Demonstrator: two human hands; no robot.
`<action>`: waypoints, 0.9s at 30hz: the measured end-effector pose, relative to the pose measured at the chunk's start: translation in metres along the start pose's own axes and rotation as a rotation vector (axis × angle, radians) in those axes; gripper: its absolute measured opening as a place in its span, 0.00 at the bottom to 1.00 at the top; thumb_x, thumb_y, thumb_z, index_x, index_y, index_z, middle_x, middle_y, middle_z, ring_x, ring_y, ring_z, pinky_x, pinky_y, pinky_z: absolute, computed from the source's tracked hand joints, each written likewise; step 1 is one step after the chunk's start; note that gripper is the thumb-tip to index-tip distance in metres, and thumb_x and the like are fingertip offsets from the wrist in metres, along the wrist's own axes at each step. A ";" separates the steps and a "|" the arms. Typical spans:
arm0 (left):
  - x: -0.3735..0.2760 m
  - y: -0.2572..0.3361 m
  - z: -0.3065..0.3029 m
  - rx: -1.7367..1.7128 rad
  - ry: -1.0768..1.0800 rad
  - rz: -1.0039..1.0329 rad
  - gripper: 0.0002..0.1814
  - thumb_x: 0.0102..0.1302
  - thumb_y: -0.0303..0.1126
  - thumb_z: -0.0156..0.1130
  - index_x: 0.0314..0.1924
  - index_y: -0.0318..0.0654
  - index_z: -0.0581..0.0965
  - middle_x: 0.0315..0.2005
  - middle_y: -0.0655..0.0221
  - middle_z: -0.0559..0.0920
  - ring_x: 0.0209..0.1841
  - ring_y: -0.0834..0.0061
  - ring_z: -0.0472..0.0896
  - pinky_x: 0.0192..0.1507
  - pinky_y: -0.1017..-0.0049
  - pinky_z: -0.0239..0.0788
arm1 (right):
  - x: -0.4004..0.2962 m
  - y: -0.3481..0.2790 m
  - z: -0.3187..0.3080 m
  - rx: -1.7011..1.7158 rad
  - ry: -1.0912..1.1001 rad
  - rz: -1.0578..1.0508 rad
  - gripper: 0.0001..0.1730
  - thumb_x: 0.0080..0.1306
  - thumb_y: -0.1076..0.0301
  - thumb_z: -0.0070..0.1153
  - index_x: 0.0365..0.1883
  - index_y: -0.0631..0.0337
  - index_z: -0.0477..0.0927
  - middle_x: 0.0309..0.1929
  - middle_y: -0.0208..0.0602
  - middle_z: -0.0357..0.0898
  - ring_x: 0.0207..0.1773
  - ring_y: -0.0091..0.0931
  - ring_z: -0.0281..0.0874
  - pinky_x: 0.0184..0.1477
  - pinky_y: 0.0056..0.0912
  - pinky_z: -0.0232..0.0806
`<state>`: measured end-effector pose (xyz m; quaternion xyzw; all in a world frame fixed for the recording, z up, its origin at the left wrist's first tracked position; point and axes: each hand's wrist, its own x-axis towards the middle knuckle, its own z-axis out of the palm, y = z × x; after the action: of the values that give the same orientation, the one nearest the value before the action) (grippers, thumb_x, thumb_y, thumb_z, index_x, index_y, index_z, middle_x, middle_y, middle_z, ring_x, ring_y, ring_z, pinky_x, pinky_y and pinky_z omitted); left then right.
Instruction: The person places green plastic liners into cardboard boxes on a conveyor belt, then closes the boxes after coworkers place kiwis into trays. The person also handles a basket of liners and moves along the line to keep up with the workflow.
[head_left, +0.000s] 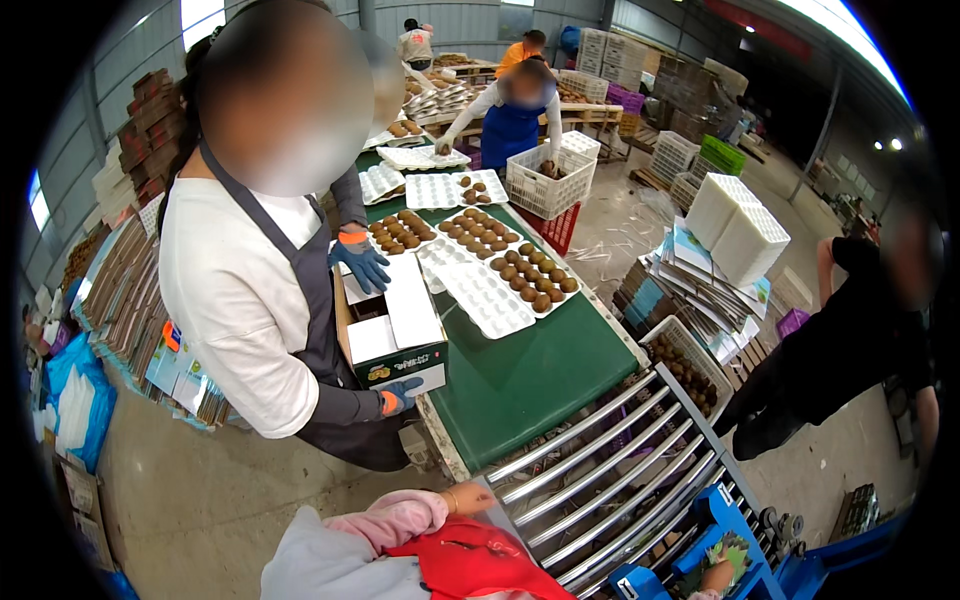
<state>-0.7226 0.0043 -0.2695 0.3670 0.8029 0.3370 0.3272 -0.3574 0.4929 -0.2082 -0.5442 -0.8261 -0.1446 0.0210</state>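
My left hand, below a pink sleeve, rests at the near side edge of a metal roller conveyor. Its fingers are blurred and nothing shows in them. My right hand is low at the right, against a green printed item among the blue parts of a machine. Whether it grips that item is unclear. Beyond the rollers lies a green belt. A co-worker in blue gloves steadies an open carton with white inner flaps at the belt's left edge.
Trays of kiwifruit and a white moulded tray lie on the belt. A crate of fruit stands right of the conveyor, below stacked flat cartons and white trays. A person in black stands at the right.
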 end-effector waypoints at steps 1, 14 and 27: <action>-0.004 0.000 -0.001 -0.004 0.011 -0.017 0.19 0.56 0.48 0.49 0.34 0.40 0.78 0.31 0.61 0.79 0.34 0.62 0.77 0.38 0.69 0.68 | 0.000 -0.016 -0.026 -0.064 -0.025 -0.077 0.20 0.42 0.55 0.61 0.26 0.61 0.73 0.28 0.43 0.74 0.33 0.40 0.73 0.32 0.41 0.66; 0.004 -0.002 0.008 -0.069 0.081 -0.035 0.19 0.54 0.45 0.49 0.29 0.37 0.78 0.25 0.57 0.79 0.30 0.59 0.77 0.34 0.65 0.66 | 0.005 0.005 -0.026 -0.164 0.223 -0.405 0.13 0.51 0.56 0.50 0.30 0.54 0.74 0.29 0.35 0.73 0.34 0.32 0.72 0.33 0.36 0.66; 0.008 0.012 -0.002 -0.007 0.033 -0.010 0.22 0.58 0.48 0.45 0.28 0.35 0.77 0.26 0.53 0.78 0.31 0.55 0.76 0.36 0.63 0.65 | 0.005 -0.020 -0.068 -0.078 0.144 -0.351 0.19 0.51 0.50 0.51 0.32 0.56 0.75 0.30 0.37 0.74 0.34 0.36 0.72 0.33 0.39 0.66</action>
<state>-0.7243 0.0160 -0.2612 0.3562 0.8088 0.3444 0.3168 -0.3856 0.4723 -0.1468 -0.3806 -0.8984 -0.2165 0.0333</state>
